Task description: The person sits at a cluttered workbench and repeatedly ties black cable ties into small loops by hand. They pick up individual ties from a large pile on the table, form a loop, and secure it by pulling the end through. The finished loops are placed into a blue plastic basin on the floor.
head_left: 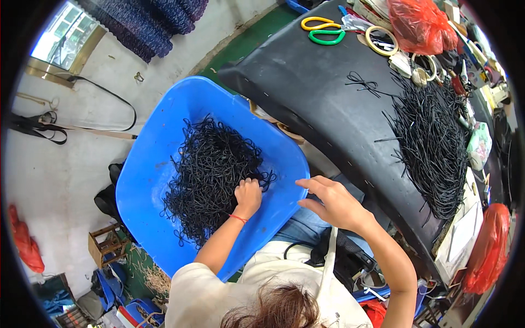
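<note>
Head view looks down on a large blue plastic tub (158,158) that serves as the landmark for everything else. Inside the tub lies a tangled heap of black cord loops (210,175), filling its middle. The left hand (249,195) reaches into the tub at the near-right edge of that heap, its fingers curled down into the loops; whether they actually grip any strands cannot be told, since the fingertips are buried. A thin red band circles that wrist. The right hand (331,202) hovers just right of the tub's rim, over the person's lap, fingers spread and loosely bent, holding nothing that shows.

Right of the tub stretches a black padded work surface (311,93). On its far-right part lies a spread pile of straight black cords (435,142), well apart from the tub. Beyond the tub's upper right, at the surface's far end, rest yellow and green scissor handles (324,30) and a red plastic bag (418,24). Left of the tub is pale concrete floor (54,180) with a black strap (33,127) lying on it.
</note>
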A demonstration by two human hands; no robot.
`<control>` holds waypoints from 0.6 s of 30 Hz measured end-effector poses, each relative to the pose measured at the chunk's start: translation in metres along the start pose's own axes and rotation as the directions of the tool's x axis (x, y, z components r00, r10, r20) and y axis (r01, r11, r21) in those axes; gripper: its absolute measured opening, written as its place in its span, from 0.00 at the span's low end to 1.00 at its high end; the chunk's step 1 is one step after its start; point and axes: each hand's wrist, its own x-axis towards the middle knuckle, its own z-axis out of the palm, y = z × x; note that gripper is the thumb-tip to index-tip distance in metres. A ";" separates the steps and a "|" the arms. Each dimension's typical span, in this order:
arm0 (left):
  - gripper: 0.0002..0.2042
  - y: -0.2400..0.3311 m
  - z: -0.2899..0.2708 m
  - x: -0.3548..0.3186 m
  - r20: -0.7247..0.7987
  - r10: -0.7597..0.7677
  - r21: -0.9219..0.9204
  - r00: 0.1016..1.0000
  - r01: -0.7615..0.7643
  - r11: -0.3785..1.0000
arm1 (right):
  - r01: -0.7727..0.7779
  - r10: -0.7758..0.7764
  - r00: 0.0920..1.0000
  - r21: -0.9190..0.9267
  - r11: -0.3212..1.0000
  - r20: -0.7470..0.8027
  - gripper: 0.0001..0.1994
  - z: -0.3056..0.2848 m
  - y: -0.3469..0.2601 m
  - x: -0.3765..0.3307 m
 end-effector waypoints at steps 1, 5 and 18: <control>0.07 -0.004 0.001 -0.004 -0.051 0.003 -0.081 0.999 -0.007 0.997 | -0.019 0.019 1.000 0.003 1.000 0.016 0.19 -0.002 -0.002 -0.001; 0.09 0.003 -0.067 -0.011 -0.219 -0.041 -0.519 0.975 -0.081 0.851 | 0.046 -0.058 0.988 -0.081 0.996 -0.146 0.18 0.001 -0.002 -0.010; 0.12 0.223 -0.216 0.045 0.456 0.768 -0.868 0.449 0.417 0.272 | -0.178 0.075 0.601 -0.042 0.983 -0.796 0.03 -0.091 -0.008 -0.125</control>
